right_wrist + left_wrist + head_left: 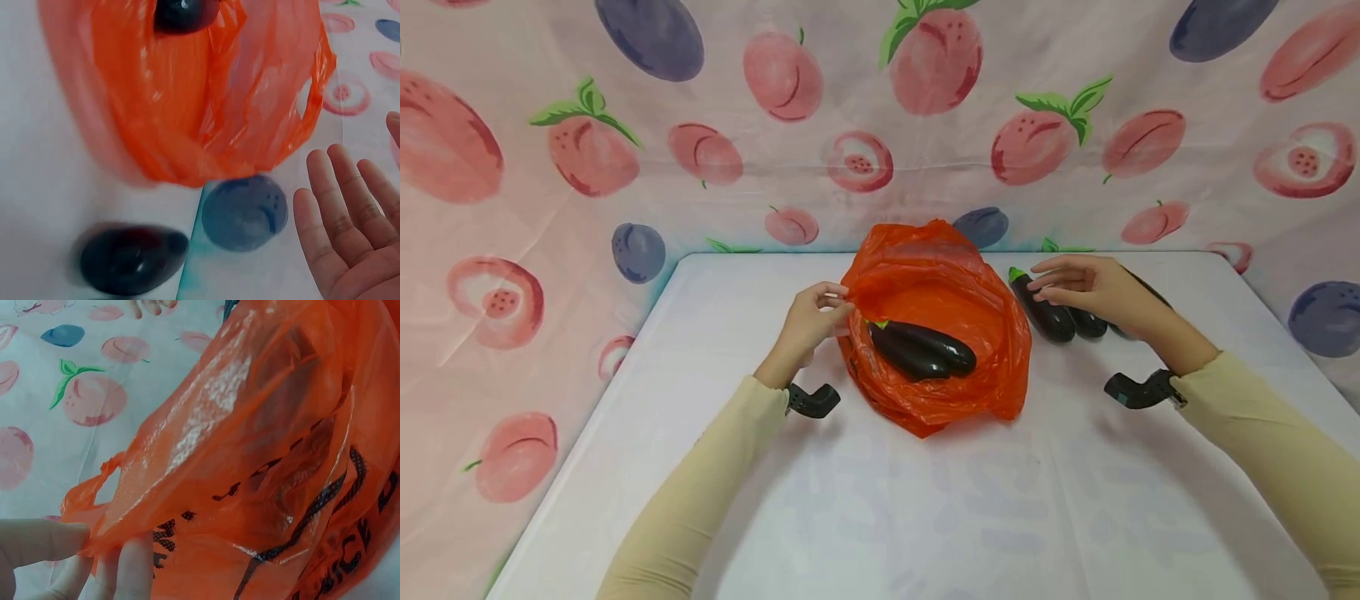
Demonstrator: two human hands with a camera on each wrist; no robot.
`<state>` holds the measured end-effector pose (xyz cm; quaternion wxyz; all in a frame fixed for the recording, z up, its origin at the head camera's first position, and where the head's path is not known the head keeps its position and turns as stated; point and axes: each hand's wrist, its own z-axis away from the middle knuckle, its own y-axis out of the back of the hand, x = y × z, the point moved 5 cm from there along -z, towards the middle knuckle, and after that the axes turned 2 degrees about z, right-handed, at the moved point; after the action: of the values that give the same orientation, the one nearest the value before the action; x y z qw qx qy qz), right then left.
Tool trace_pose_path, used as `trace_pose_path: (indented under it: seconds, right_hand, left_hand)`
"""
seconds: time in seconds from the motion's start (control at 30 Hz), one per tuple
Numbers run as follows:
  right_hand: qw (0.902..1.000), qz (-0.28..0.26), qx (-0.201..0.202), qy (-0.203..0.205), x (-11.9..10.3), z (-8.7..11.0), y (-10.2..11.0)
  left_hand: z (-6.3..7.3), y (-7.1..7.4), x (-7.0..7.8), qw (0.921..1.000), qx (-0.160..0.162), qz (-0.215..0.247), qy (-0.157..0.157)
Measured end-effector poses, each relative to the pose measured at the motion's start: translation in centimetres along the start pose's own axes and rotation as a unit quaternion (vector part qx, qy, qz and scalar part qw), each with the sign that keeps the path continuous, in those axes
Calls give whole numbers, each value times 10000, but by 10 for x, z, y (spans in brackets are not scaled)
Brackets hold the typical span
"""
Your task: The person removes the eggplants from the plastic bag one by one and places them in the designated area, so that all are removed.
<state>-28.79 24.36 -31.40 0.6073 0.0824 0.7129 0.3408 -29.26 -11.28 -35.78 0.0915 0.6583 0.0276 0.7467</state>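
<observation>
An orange plastic bag lies with its mouth spread wide on the white table. Inside it rest dark, glossy eggplants, two of them showing side by side. My left hand pinches the bag's left rim between thumb and fingers, plainly seen in the left wrist view. To the right of the bag, my right hand hovers over more eggplants and partly hides them. Its fingers are extended and hold nothing. The right wrist view has one eggplant on the table, apart from the bag.
The white table reaches back to a fruit-printed cloth, which hangs behind it and at both sides. A dark wrist device sits on the left wrist, and another device on the right one.
</observation>
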Motion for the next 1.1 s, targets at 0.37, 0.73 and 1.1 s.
trace_pose_path:
  seconds: [0.37,0.73,1.1]
  right_hand:
    - [9978,161,-629,-93,-20,-24,-24]
    - [9890,315,-1438,141,-21,-48,-50]
    - [9747,401,-2199,52,-22,-66,-73]
  left_hand:
    - [1,-3,-3,9994,69,-335,0]
    - [2,-1,-5,9995,89,-296,5]
    - [3,0,-5,9996,72,-278,20]
